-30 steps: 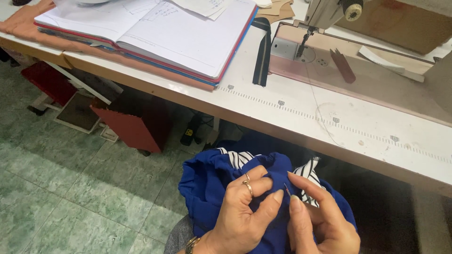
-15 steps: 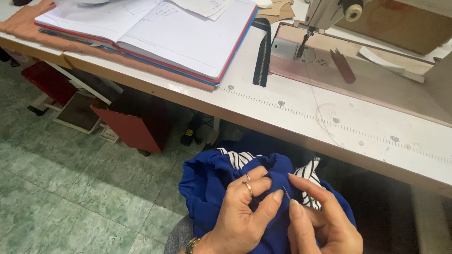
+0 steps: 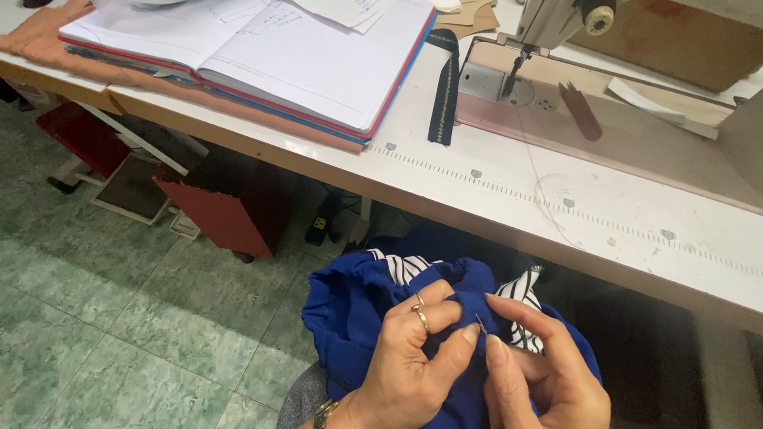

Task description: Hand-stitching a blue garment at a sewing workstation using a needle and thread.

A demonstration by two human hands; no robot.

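Note:
A bunched blue garment point(image 3: 350, 318) with a black-and-white striped part point(image 3: 520, 294) lies in my lap below the table edge. My left hand point(image 3: 409, 361), with rings on one finger, pinches a fold of the blue cloth. My right hand point(image 3: 544, 373) holds the cloth from the right, its thumb and forefinger meeting the left fingertips. A thin dark pin or needle point(image 3: 480, 322) shows between the fingertips; which hand holds it I cannot tell.
A white sewing table point(image 3: 509, 199) with a printed ruler strip runs across. On it stand a sewing machine point(image 3: 556, 24), an open notebook point(image 3: 262, 56), orange fabric point(image 3: 48, 32) and a black zipper point(image 3: 443, 95). A red box point(image 3: 218, 210) sits on the green tiled floor.
My fingertips have shifted slightly along the fold of blue cloth; the garment stays in my lap.

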